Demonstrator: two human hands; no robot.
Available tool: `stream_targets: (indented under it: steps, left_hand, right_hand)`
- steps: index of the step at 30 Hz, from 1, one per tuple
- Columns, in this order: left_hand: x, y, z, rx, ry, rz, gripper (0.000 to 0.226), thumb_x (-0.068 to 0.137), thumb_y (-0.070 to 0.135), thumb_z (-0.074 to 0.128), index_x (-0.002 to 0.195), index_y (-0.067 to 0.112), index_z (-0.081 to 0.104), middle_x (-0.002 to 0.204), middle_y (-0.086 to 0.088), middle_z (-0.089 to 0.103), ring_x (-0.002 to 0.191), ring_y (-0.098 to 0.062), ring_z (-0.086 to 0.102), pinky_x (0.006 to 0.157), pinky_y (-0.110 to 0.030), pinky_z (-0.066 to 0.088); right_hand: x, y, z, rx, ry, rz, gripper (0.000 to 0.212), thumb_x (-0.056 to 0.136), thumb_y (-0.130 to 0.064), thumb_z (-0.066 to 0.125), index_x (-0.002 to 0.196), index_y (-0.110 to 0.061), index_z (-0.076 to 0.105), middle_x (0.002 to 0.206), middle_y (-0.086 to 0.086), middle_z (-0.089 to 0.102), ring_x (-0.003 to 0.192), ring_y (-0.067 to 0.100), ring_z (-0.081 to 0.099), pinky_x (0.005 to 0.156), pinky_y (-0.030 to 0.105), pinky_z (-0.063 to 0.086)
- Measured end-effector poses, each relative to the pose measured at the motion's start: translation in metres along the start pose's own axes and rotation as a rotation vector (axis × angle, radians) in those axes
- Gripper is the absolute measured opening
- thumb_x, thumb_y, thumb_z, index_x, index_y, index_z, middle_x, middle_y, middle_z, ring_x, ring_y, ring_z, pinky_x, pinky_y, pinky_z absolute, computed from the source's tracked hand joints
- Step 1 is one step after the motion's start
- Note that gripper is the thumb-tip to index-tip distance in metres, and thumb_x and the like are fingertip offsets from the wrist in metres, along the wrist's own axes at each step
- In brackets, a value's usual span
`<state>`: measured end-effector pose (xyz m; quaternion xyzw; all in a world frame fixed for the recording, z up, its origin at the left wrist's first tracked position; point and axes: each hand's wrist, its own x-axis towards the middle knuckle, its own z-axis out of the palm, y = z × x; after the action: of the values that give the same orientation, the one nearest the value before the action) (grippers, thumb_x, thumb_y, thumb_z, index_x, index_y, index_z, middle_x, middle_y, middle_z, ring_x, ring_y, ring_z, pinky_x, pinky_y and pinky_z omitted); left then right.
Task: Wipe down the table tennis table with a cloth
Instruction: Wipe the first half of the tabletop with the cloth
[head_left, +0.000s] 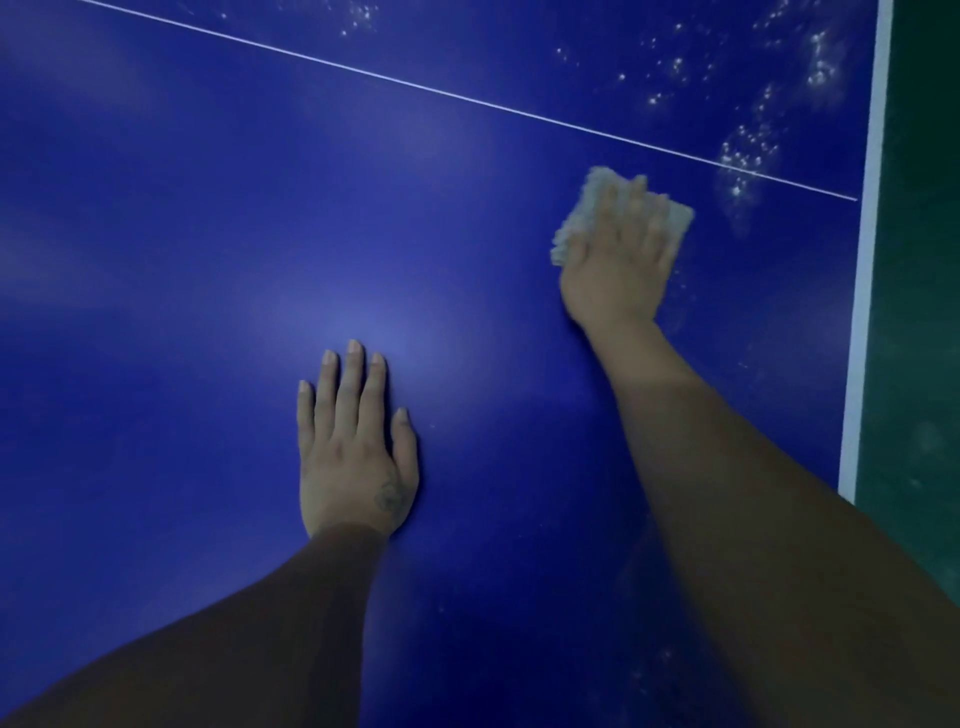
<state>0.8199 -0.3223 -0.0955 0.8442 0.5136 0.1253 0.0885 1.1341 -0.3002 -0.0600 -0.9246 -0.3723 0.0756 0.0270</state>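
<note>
Blue covers nearly the whole view: the table tennis worktop (208, 234) lies under us, glossy, with soft pale reflections on it. A thin white line (467, 101) runs aslant across its far part, and a broad white edge band (865, 260) closes its right side against a dark green floor (914, 312).

The cloth (576, 218) lies flat on the right part of the worktop, just on our side of the thin line and near the edge band without touching it. It is pale grey-beige and fuzzy or nubby in texture, and looks bunched or folded into a small pad. It is somewhat blurred, so we cannot tell the weave. Its edges show past the fingertips and along the thumb side.

Our right grip (618, 265), a bare hand, presses down on the cloth with the fingers straight and spread, not curled round it. Our left grip (353, 457) rests flat on the bare blue surface well to the left and nearer to us, fingers straight and close together, holding nothing. It bears a small dark mark (389, 493) near the thumb base.

White specks (748, 150) are scattered over the far right corner, on both sides of the line, with fainter ones just right of the cloth.
</note>
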Motion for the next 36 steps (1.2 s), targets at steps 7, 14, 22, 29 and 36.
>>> stream_targets:
  steps: [7, 14, 22, 29, 36]
  left_hand:
    - [0.0, 0.0, -0.002, -0.012, -0.015, -0.009, 0.061, 0.111, 0.034, 0.04, 0.166, 0.008, 0.04, 0.177, -0.008, 0.03, 0.168, -0.028, 0.016, 0.136, -0.054, 0.012]
    - [0.0, 0.002, -0.004, -0.017, -0.023, -0.014, 0.061, 0.111, 0.033, 0.04, 0.166, 0.007, 0.041, 0.177, -0.009, 0.031, 0.168, -0.029, 0.018, 0.135, -0.058, 0.016]
    - [-0.001, 0.0, -0.001, -0.012, -0.022, -0.014, 0.061, 0.111, 0.034, 0.039, 0.166, 0.009, 0.04, 0.177, -0.007, 0.03, 0.168, -0.027, 0.016, 0.135, -0.057, 0.015]
    - [-0.001, 0.0, 0.0, -0.01, -0.011, -0.003, 0.061, 0.111, 0.033, 0.04, 0.165, 0.007, 0.041, 0.177, -0.009, 0.032, 0.168, -0.028, 0.017, 0.135, -0.057, 0.015]
    - [-0.001, 0.001, -0.001, -0.009, -0.008, -0.007, 0.061, 0.111, 0.033, 0.04, 0.166, 0.008, 0.039, 0.178, -0.008, 0.03, 0.168, -0.027, 0.016, 0.136, -0.056, 0.013]
  right_hand:
    - [0.046, -0.007, -0.008, -0.117, 0.089, -0.33, 0.051, 0.105, -0.038, 0.028, 0.152, -0.028, 0.046, 0.157, 0.009, 0.053, 0.141, 0.034, 0.051, 0.12, 0.057, 0.034]
    - [0.047, 0.057, -0.007, -0.014, 0.036, -0.024, 0.065, 0.112, -0.045, 0.022, 0.172, -0.023, 0.01, 0.18, 0.011, 0.009, 0.165, 0.035, 0.01, 0.134, 0.057, 0.005]
    - [0.036, 0.066, -0.018, -0.039, 0.137, 0.168, 0.067, 0.103, -0.042, 0.013, 0.165, -0.023, 0.032, 0.168, 0.016, 0.037, 0.154, 0.041, 0.037, 0.127, 0.064, 0.022]
    - [0.023, 0.095, -0.011, -0.042, 0.068, 0.005, 0.063, 0.11, -0.046, 0.019, 0.17, -0.026, 0.02, 0.176, 0.01, 0.023, 0.161, 0.036, 0.024, 0.131, 0.06, 0.016]
    - [-0.052, 0.073, 0.014, -0.032, 0.014, -0.426, 0.064, 0.114, -0.048, 0.022, 0.173, -0.027, 0.013, 0.181, 0.003, 0.01, 0.167, 0.028, 0.01, 0.133, 0.056, 0.01]
